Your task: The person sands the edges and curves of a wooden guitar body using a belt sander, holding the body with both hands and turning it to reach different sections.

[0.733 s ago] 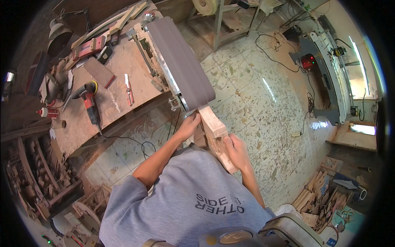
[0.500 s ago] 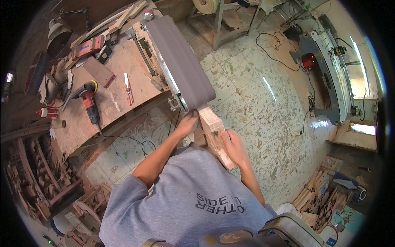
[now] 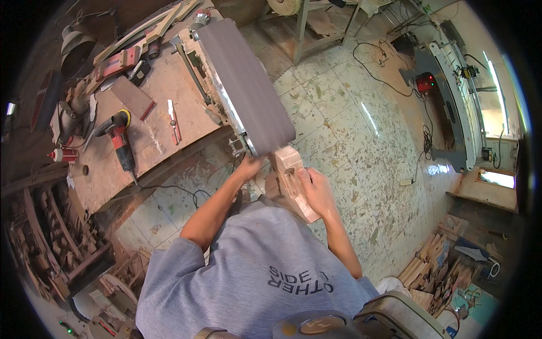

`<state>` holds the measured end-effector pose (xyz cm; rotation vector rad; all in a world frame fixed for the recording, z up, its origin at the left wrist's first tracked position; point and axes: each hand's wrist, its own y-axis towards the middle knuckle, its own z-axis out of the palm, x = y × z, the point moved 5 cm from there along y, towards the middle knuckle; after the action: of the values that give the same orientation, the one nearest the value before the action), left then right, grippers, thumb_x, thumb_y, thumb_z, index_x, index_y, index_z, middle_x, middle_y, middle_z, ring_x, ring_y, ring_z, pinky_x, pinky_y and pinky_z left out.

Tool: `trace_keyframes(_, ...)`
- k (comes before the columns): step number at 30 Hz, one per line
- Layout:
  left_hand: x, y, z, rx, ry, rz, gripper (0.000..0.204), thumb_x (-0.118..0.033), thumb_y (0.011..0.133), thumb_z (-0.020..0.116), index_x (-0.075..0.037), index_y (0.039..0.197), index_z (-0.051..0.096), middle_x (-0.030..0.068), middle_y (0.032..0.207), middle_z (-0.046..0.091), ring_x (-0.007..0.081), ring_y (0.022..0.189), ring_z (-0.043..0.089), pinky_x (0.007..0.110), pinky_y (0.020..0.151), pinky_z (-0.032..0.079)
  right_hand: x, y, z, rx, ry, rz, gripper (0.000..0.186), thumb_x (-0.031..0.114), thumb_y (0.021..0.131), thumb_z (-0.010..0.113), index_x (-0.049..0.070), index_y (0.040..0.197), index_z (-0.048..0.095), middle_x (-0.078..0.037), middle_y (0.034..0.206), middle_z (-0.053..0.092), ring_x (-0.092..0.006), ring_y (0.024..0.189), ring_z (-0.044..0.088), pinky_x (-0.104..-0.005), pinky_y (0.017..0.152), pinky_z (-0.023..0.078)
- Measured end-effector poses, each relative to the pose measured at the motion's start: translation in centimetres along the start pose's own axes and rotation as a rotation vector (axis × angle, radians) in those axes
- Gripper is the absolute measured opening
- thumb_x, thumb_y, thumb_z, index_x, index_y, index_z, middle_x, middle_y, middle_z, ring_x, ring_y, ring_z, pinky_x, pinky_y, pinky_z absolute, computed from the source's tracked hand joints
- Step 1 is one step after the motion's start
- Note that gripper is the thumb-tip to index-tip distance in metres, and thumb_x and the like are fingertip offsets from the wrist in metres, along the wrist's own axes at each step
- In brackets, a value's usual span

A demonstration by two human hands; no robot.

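A pale, shaped block of wood (image 3: 291, 179) with a hollow cut in its side slants below the rounded near end of a belt sander (image 3: 245, 85). My right hand (image 3: 317, 192) is closed around its nearer half, thumb on top. Beside the far end of the block, my left hand (image 3: 250, 168) is curled right under the belt's edge. Its fingertips are blurred and partly hidden there, where it grips that end. The block's far end lies close against the brown sanding belt; whether they touch is hard to see.
On the workbench (image 3: 195, 121) at left lie an angle grinder (image 3: 120, 141), a red-handled knife (image 3: 174, 125), a flat wooden board (image 3: 132, 97) and a battery (image 3: 139, 73). A cable (image 3: 197, 195) hangs below. Wood scraps (image 3: 429, 265) are piled at lower right, past the stained tile floor (image 3: 372, 175).
The wooden block has shifted and turned, its near end moving up and left toward the sander. Both hands have moved with it, the left one slightly further left.
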<state>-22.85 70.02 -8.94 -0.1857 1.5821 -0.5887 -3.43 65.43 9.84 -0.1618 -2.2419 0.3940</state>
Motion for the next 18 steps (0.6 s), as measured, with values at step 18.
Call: trace_keyframes(18,9.0,6.3,-1.6,0.184,0.083,0.015,0.037,-0.018,0.103,0.056,-0.002,0.136,0.059,0.0119,0.134,0.062,0.0229,0.122,0.056,0.039,0.106,0.045,-2.1,3.3,2.5,0.014,-0.069,-0.006,0.059,0.048,0.104,0.049,-0.007,0.089,0.063,-0.030,0.090,0.062,-0.0482,0.088,0.060,-0.0505,0.078,0.046)
